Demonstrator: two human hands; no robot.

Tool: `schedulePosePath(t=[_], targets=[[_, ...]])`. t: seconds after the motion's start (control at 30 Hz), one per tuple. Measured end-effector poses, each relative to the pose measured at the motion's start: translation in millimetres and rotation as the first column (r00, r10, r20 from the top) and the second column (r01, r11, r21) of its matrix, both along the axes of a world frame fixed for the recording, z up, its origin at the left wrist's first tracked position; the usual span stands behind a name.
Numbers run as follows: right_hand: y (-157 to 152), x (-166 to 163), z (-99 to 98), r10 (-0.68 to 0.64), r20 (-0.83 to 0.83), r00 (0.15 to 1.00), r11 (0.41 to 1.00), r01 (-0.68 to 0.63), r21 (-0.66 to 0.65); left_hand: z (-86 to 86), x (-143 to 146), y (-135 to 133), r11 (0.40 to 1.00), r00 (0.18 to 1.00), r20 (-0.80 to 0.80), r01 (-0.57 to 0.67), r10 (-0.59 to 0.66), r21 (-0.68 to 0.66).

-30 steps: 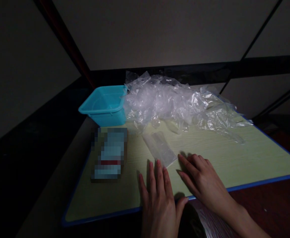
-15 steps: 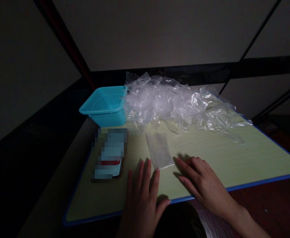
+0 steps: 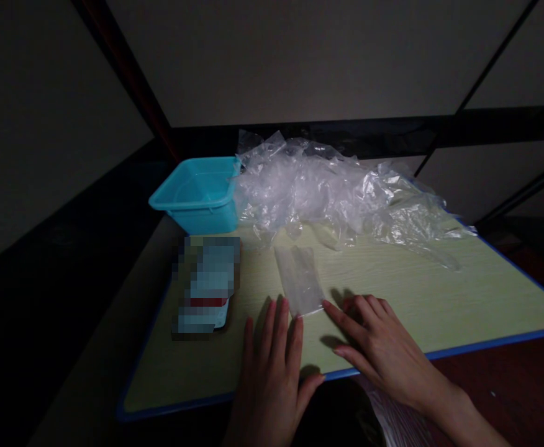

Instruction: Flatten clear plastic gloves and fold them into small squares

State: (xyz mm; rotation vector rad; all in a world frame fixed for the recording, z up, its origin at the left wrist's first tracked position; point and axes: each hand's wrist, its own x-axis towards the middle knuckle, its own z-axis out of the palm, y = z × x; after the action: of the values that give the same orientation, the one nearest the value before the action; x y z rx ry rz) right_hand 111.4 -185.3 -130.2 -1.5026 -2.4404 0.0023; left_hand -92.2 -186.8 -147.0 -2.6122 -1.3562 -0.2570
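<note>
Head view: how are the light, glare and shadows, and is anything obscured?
All in the head view: dim overall, darkest toward lower left; bright glints on the crumpled clear plastic; shadows from the right hand on the tabletop, to its left; coarse pixel blocks over most of the phone-like device; the flat clear bag low in contrast.

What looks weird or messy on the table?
The crumpled clear plastic looks messy: it's heaped along the back beside the blue tub, while the small clear piece lies flat. I see no spill. Blocky blur hides most of the thing at left.
</note>
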Motion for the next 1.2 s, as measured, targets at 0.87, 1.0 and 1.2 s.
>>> schedulePosePath(t=[0.87, 1.0, 1.2], targets=[[1, -2, 1.4, -0.012, 0.002, 1.000, 1.000, 0.012, 0.014, 19.3, -12, 26, 0.994, 0.998, 0.025, 0.057, -0.055, -0.096], [2, -1, 1.6, -0.014, 0.001, 1.000, 1.000, 0.014, -0.007, 21.2, -16, 27, 0.993, 0.998, -0.003, 0.056, -0.056, -0.106], [2, -1, 0.5, -0.015, -0.024, 1.000, 1.000, 0.015, -0.009, 17.3, -19, 27, 0.994, 0.999, 0.011, 0.046, -0.045, -0.099]])
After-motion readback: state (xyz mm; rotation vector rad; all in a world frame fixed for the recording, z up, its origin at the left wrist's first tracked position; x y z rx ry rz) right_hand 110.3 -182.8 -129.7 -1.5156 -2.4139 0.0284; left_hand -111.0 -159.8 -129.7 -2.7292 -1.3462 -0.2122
